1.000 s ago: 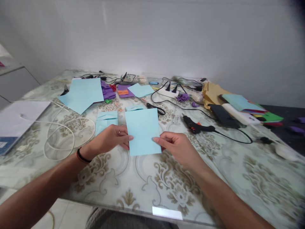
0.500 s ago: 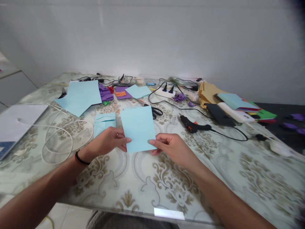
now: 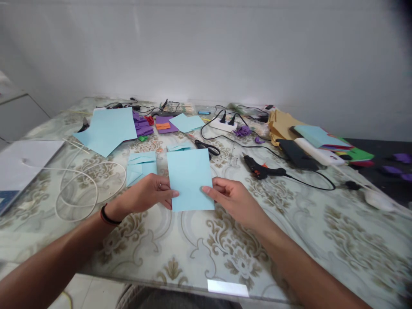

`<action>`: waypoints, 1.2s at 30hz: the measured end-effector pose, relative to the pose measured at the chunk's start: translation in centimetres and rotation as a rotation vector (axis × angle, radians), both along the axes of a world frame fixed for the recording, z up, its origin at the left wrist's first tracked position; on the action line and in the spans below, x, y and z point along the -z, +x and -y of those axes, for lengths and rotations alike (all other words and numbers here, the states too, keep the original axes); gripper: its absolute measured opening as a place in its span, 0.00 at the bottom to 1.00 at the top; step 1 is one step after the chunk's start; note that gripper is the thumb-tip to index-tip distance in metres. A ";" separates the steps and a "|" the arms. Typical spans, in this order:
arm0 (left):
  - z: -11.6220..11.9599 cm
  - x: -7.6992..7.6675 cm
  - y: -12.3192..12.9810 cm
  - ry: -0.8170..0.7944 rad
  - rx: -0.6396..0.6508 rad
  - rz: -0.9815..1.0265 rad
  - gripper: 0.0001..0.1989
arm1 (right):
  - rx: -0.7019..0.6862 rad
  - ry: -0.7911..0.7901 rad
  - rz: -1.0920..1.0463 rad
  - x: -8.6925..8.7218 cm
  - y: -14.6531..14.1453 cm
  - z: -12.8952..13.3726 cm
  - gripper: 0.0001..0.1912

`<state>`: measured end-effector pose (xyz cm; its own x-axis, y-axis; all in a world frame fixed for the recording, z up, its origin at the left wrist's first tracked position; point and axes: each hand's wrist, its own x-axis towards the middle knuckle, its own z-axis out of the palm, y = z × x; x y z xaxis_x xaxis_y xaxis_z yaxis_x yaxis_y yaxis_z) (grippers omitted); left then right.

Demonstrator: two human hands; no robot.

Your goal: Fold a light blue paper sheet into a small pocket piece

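Note:
A plain light blue sheet of paper [image 3: 191, 178] is held up over the table between both hands. My left hand [image 3: 153, 192] pinches its left edge, thumb in front and fingers behind. At the right edge my right hand [image 3: 229, 197] grips it the same way. Left of the sheet lies a folded light blue paper piece [image 3: 140, 166]. Another folded blue piece [image 3: 179, 146] shows partly behind the sheet's top edge. Just beyond it rest black-handled scissors [image 3: 207, 148], their blades partly hidden.
A black glue gun [image 3: 262, 168] with its cord lies to the right, near a black phone [image 3: 296, 153]. White cable [image 3: 96, 193] loops at left. Behind are larger blue sheets [image 3: 112, 126], a power strip [image 3: 222, 124] and purple paper pieces [image 3: 243, 131].
The blue sheet has come slightly down and right and sits straighter, uncovering the folded blue piece behind it. Both hands keep their hold.

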<state>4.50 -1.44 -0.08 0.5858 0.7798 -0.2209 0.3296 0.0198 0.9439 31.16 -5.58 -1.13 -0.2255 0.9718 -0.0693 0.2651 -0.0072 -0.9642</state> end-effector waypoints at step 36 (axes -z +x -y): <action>1.1 0.4 0.6 0.392 -0.285 0.151 0.18 | -0.037 0.018 0.030 -0.8 -0.1 0.3 0.27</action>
